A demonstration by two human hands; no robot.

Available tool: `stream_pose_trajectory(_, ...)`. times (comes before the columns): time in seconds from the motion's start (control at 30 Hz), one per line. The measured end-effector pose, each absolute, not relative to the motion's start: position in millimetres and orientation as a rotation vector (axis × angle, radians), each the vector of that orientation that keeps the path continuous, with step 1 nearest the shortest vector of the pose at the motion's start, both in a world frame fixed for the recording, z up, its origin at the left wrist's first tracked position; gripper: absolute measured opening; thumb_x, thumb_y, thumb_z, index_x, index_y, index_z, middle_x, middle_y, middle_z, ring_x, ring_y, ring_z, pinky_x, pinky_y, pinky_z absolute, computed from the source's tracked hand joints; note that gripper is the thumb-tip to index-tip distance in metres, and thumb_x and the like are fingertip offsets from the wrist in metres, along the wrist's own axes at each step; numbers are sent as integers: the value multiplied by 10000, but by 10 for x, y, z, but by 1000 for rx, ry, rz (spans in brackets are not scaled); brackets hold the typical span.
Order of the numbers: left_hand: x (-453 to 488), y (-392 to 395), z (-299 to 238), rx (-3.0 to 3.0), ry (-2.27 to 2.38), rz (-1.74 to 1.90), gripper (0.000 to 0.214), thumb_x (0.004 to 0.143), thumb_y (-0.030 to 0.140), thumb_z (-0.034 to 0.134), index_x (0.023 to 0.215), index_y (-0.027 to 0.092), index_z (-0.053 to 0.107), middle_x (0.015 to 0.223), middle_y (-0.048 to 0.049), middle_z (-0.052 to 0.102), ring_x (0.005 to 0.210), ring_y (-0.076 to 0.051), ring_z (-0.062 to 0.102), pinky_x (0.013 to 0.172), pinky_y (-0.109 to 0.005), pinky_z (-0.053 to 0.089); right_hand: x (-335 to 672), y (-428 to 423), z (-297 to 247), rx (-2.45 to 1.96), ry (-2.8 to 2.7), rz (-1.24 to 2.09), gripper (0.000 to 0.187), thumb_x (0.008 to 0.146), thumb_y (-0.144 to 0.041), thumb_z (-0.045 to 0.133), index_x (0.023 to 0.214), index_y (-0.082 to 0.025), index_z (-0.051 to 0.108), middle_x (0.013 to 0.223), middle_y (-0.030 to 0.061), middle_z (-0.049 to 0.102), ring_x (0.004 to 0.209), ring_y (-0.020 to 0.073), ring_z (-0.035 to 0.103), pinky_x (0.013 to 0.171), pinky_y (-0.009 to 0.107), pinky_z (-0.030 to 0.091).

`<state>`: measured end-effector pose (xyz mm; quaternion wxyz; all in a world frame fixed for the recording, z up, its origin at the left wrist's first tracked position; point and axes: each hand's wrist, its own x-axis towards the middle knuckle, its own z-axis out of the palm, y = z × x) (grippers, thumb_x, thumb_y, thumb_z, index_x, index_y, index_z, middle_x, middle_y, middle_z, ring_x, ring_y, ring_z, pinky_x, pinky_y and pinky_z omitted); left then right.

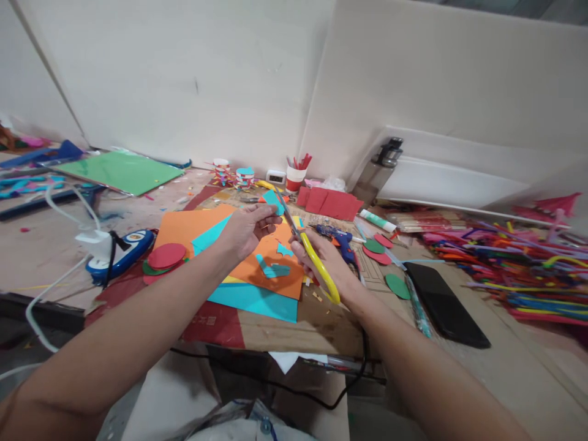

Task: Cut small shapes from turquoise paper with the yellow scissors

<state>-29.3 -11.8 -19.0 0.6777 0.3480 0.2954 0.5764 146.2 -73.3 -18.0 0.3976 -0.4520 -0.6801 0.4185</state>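
Bare forearms (151, 324) aslant inward, left grip (250, 228) in fingertip pinch, right grip (332, 257) curled.

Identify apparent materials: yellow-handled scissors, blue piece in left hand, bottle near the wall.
Scissors: handle looks like smooth plastic, judging by its glossy highlights; blades probably metal, being thin and grey.
Blue piece: matte paper or thin card; flat, evenly coloured, straight-edged.
Bottle: smooth, see-through-looking body, plastic or glass; can't tell which.

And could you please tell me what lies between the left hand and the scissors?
In the head view, a small piece of blue paper, held by the left hand, lies between it and the scissors.
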Motion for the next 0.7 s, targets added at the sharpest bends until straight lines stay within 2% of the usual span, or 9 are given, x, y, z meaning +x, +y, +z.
stream_pose_trajectory(0.7,-302,-140,-149,787,653,1270,68,707,144,692,679,114,637,594,-11,645,587,-88,632,566,-189,441,1466,-764,-120,-1246,-1808,1048,329,817,-513,587,853,-195,512,592,-66,418,474,74,394,458,214,313)
